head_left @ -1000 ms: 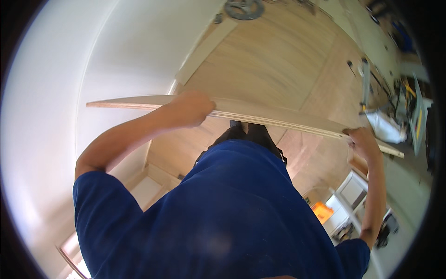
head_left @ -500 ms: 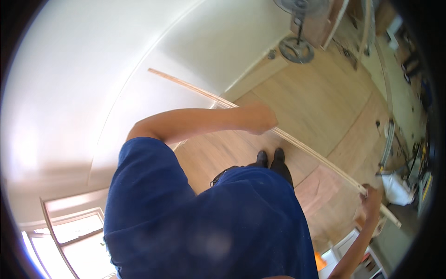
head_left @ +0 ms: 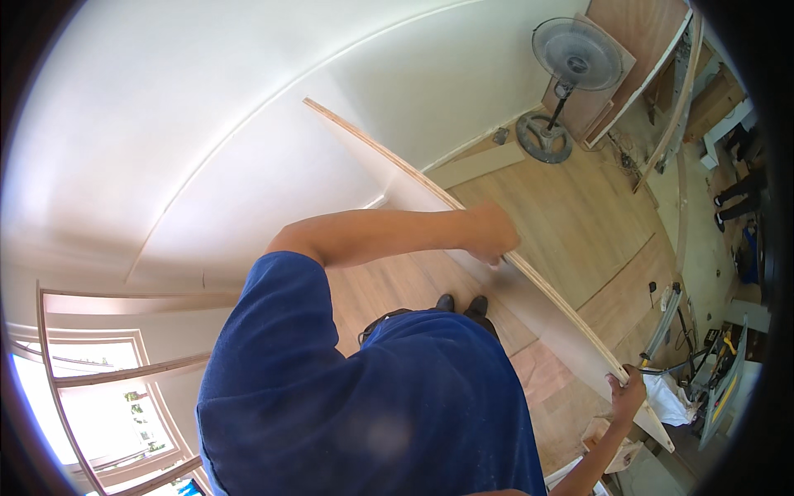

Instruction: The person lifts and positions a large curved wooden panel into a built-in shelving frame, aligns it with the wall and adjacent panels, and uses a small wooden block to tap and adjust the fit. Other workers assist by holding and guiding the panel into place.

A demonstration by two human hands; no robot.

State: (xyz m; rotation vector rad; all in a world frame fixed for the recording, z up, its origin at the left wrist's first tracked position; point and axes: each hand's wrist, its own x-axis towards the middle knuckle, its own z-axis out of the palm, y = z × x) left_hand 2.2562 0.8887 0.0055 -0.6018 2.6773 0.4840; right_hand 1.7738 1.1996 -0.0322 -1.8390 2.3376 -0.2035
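A long, narrow wooden board slants across the head view, from the white wall at upper left to the lower right. It stands on edge, showing a thin layered edge and a pale broad face. My left hand is closed over the upper edge near the middle, with some fingers hidden behind my hand. My right hand grips the same edge near the lower right end, fingers bent round it. My dark shoes show beneath, on the wooden floor.
A pedestal fan stands by the wall at the far side, with wooden panels behind it. Tools and a white bag lie at the right. A person's legs show at the far right. A framed window is at lower left.
The board has turned from nearly edge-on so its pale face now shows. Both hands keep hold of it. The view has shifted, bringing the whole fan into sight.
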